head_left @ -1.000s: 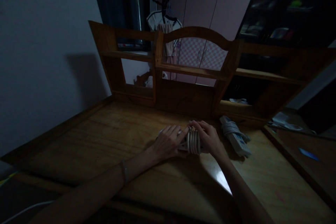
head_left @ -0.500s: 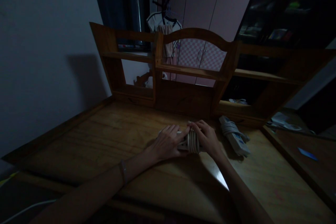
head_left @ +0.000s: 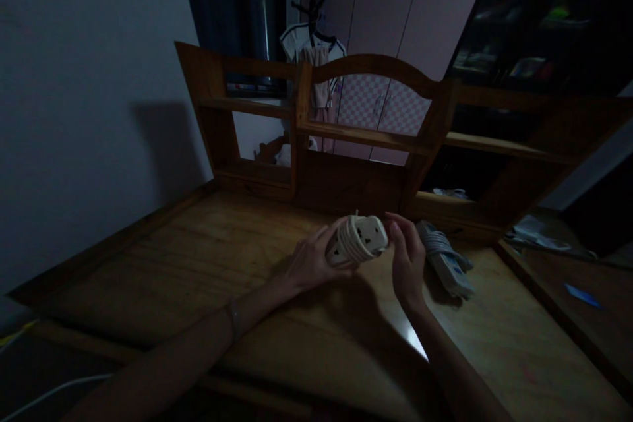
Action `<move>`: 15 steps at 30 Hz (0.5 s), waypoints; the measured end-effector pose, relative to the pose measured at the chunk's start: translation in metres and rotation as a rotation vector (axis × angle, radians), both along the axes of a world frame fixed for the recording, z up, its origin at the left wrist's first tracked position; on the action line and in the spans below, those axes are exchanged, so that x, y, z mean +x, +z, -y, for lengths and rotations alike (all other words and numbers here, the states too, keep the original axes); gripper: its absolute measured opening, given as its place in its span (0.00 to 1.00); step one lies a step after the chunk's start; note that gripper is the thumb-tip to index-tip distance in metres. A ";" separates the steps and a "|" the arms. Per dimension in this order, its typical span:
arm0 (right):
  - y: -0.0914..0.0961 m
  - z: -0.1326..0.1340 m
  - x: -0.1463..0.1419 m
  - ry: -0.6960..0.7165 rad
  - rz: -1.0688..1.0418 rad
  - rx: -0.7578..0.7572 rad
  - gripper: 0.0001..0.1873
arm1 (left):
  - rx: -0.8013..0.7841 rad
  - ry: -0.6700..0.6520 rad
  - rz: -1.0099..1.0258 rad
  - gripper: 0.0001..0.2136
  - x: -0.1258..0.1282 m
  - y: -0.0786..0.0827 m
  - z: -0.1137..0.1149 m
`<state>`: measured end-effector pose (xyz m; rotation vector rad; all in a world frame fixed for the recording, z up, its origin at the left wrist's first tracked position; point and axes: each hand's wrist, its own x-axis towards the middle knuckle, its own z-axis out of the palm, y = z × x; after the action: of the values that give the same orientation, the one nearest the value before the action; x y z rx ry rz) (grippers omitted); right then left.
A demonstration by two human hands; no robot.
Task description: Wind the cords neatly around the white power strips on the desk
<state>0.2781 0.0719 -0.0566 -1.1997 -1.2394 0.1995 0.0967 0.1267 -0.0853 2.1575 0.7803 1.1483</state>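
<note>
Dim room, wooden desk (head_left: 208,264) with shelf unit (head_left: 366,135) behind. Left hand (head_left: 309,265) curls closed under the cord-wrapped power strip (head_left: 368,234), raised just above the desk; right hand (head_left: 408,257) cups its right end, fingers loosely bent. We judge: keep thumbs pinning the coils (head_left: 351,242) so none slip. Second power strip (head_left: 445,257) lies just right. No writing we can read.

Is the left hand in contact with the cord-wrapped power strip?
Touching. The head view shows the left hand with its fingers pressed against the left end of the cord-wrapped power strip, no gap between them.
</note>
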 end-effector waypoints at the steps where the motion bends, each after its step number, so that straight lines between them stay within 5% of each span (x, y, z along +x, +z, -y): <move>1: 0.001 0.000 0.001 -0.019 -0.037 0.033 0.16 | -0.151 -0.047 0.134 0.36 -0.001 0.001 -0.002; 4: -0.002 -0.002 0.002 -0.036 -0.152 0.073 0.15 | -0.553 -0.227 0.398 0.25 -0.002 0.003 -0.008; 9: -0.021 -0.012 0.002 0.076 -0.324 -0.062 0.18 | -1.125 -0.611 0.757 0.30 -0.001 0.011 -0.012; 15: -0.031 -0.019 -0.020 0.585 -0.620 -0.353 0.19 | -1.302 -0.626 0.765 0.30 0.002 0.006 -0.012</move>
<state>0.2581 0.0912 -0.0879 -0.9226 -0.9825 1.1723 0.0985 0.1388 -0.0788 0.6702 0.2638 0.6663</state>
